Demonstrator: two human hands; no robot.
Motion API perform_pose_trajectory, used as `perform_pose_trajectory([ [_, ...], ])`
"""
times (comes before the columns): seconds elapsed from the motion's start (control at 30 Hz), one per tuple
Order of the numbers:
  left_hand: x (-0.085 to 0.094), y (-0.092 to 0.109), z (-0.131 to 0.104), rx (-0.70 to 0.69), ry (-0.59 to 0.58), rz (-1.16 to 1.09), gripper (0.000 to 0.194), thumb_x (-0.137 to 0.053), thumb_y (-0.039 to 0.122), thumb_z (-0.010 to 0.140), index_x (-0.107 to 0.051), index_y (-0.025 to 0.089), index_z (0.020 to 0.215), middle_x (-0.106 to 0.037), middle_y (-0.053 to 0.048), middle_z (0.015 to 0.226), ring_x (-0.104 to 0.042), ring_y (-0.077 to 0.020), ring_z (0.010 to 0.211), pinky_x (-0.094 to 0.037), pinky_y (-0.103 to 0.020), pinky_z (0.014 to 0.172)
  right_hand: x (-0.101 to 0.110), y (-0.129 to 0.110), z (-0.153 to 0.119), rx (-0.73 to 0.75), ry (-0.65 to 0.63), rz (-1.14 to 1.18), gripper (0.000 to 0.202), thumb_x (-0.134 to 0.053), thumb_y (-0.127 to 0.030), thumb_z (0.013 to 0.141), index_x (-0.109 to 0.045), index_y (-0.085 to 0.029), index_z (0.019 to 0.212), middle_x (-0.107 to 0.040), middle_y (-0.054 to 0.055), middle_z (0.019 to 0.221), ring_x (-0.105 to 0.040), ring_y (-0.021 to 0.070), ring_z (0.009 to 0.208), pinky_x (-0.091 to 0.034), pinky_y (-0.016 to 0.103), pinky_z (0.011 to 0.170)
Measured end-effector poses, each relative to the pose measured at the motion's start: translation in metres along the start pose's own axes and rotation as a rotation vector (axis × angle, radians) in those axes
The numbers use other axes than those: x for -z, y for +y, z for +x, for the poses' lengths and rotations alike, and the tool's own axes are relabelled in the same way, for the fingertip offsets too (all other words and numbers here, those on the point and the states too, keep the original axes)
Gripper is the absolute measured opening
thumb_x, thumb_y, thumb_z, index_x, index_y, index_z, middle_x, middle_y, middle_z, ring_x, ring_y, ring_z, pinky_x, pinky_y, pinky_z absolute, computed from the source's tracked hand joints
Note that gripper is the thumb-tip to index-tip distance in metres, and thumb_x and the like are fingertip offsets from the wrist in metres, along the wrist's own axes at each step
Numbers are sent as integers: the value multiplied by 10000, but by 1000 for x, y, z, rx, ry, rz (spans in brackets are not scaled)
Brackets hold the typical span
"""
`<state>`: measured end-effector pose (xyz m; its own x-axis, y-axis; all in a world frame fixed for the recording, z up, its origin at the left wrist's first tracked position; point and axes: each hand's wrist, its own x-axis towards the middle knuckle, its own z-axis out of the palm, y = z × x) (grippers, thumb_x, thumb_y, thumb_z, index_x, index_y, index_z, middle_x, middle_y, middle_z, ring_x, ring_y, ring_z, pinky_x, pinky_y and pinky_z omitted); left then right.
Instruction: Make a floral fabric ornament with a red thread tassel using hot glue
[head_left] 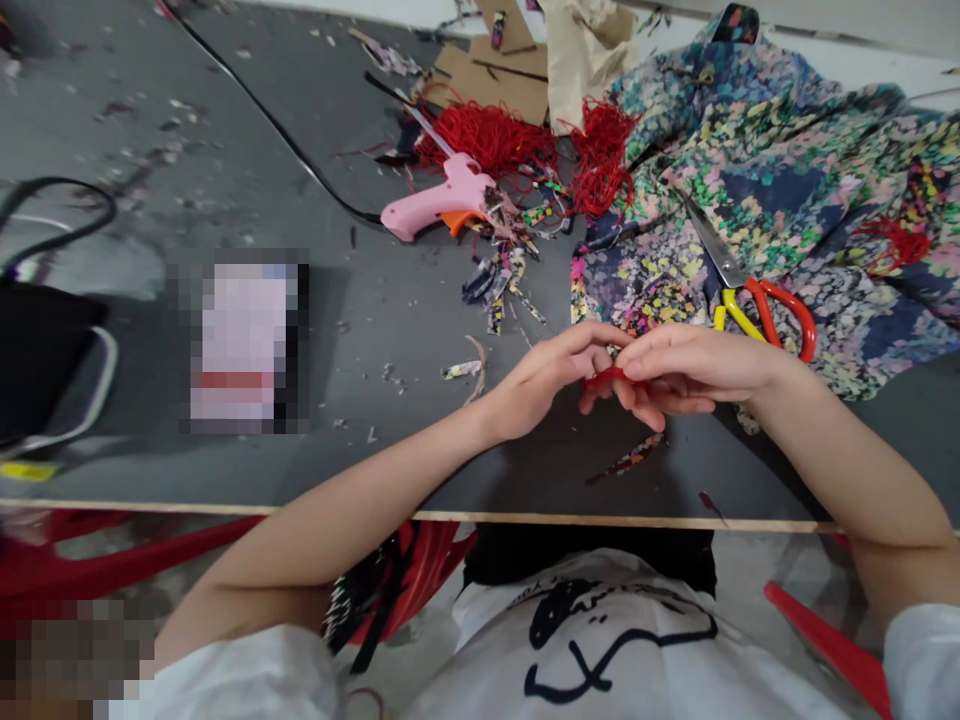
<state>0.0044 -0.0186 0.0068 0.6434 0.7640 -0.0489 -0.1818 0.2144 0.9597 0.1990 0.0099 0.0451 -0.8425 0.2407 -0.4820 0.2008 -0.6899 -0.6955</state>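
Near the table's front, my left hand (559,370) and my right hand (679,365) meet with fingers closed on a small piece with red cord (611,376). The fingers cover most of it, so its full shape is hidden. Just behind my hands spreads a floral cloth (817,200). Scissors (750,290) with red and yellow handles lie on that cloth, close to my right hand. A narrow floral strip (630,458) rests on the table below my fingers.
A pink glue gun (439,200) with a black cord lies behind my left hand, beside fabric scraps (502,285). Red cord heaps (487,140) and cardboard (517,90) are at the back. A phone (244,345) and black bag (45,360) lie left.
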Motion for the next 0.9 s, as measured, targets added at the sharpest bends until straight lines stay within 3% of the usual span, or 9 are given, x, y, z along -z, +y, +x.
perform_pose_trajectory([
  [0.1,1,4,1,98,43,-15,347,-493,466,825,-589,138,889,-524,14,563,-391,-94,468,-291,-219,438,3,-4,-3,-17,40,-10,222,-475,-219,865,-615,-110,731,-643,11,529,-398,25,280,-215,141,276],
  [0.2,3,8,2,160,45,2,326,-473,425,802,-603,128,769,-421,33,507,-281,-74,443,-209,-224,438,7,-7,-6,-11,95,-3,151,-510,-190,832,-613,-111,754,-592,-24,492,-369,17,271,-197,137,275],
  [0.4,2,13,4,235,49,-39,329,-461,389,742,-614,105,807,-481,21,516,-298,-66,419,-186,-216,430,17,-6,-8,25,96,20,54,-545,-111,785,-596,-112,803,-535,-65,480,-316,-5,276,-168,122,291],
  [0.9,4,7,5,165,58,-100,290,-477,364,782,-584,106,859,-621,-8,598,-315,-48,388,-228,-207,412,22,-13,-16,149,307,-118,182,-578,-235,830,-635,-110,711,-600,-18,482,-407,18,300,-254,150,306],
])
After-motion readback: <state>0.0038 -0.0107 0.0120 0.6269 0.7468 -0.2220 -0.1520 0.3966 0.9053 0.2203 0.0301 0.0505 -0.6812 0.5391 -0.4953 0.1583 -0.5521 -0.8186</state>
